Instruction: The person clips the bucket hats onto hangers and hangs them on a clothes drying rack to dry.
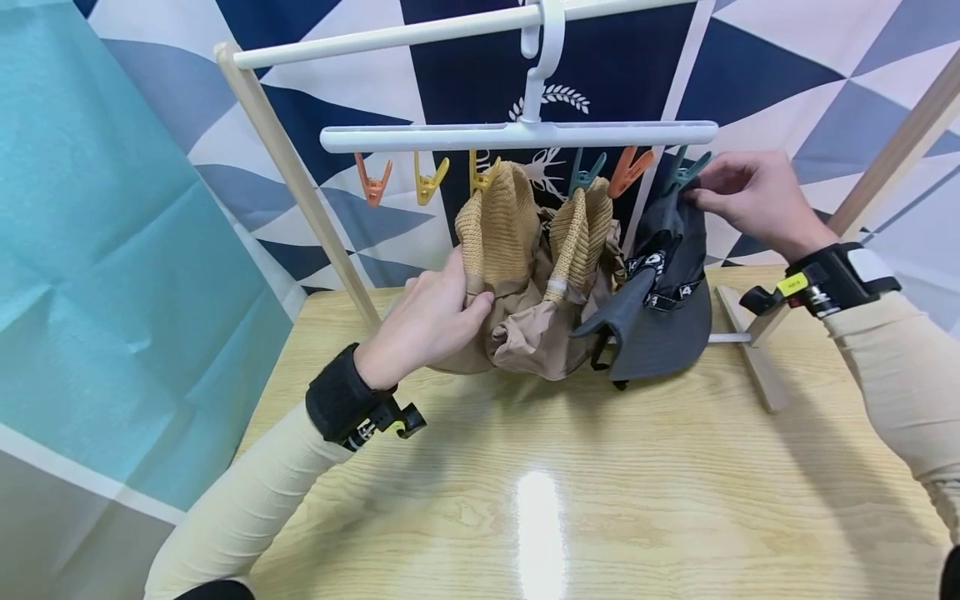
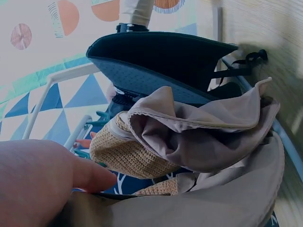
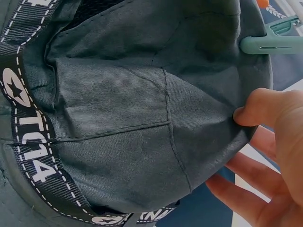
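Observation:
A white clip hanger [image 1: 517, 136] carries three hats on its pegs. My left hand [image 1: 431, 321] grips the left beige sun hat [image 1: 508, 237], thumb on its front where the woven crown meets the cloth brim. This hat hangs from a yellow clip [image 1: 483, 173]. Beside it, a second beige sun hat [image 1: 543, 333] hangs from a teal clip [image 1: 586, 172]. At the right, my right hand [image 1: 750, 196] pinches the crown of a dark grey hat [image 3: 113, 104] just beside the green clip [image 3: 272, 42] that bites its edge. A black lettered band [image 3: 28, 127] runs inside this hat.
Left of the hats hang an orange clip [image 1: 373, 182] and another yellow clip [image 1: 429, 182]; an orange clip [image 1: 628, 172] sits between the hats at right. The hanger hooks on a white rail [image 1: 390, 37] with wooden legs [image 1: 300, 187], standing on a wooden table [image 1: 465, 483].

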### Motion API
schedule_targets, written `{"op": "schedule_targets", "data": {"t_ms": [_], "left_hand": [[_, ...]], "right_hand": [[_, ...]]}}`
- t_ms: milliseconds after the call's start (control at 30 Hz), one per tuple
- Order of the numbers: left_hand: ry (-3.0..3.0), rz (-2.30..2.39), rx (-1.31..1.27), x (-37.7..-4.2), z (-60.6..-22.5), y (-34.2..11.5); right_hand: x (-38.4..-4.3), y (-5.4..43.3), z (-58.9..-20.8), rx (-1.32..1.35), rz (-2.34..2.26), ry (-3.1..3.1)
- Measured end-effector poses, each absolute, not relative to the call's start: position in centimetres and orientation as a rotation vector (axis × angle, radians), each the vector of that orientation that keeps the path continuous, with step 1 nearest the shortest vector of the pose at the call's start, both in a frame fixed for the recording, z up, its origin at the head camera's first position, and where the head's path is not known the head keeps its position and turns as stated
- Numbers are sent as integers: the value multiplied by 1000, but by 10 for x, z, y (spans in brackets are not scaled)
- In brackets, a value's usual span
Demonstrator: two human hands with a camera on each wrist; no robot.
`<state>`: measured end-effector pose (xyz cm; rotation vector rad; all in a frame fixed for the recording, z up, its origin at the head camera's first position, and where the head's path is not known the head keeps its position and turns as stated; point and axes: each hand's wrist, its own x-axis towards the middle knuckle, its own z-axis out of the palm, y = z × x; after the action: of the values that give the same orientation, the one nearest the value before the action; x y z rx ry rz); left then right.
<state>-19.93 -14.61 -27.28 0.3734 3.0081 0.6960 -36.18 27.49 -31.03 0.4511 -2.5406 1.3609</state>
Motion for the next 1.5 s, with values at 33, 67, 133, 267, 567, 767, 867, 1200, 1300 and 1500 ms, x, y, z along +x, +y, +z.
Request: {"op": "schedule_targets", "data": {"t_ms": [33,67,133,267,567,767,867,1200,1300,1500], "left_hand": [[3017,688,369,-199,-273,-147],[3029,678,364,-200,-273,-148],[3068,642,346,-201,-273,-151],[3176,541,289,-202,-270,-160],[3253,501,167,-206,-254,-182],[3214,538,130,-205,-247,-195],[3172,677,142,-206,-246,-202],[3188,1199,425,-206,-269,-223],[3202,1238,427,-205,-277,-231],[3165,1248,400,-204,-293,-247]], "right_hand": [[-361,275,-311,452,1369,-2536],[-361,275,-312,455,1375,-2533],[-359,274,-314,465,1379,-2528],[-356,272,-317,467,1397,-2535],[-353,270,-319,444,1430,-2531],[-353,269,-320,440,1433,-2532],[-352,268,-320,441,1440,-2519],[-348,270,-325,465,1502,-2468],[-343,274,-324,475,1517,-2459],[-330,285,-322,464,1528,-2477]]}}
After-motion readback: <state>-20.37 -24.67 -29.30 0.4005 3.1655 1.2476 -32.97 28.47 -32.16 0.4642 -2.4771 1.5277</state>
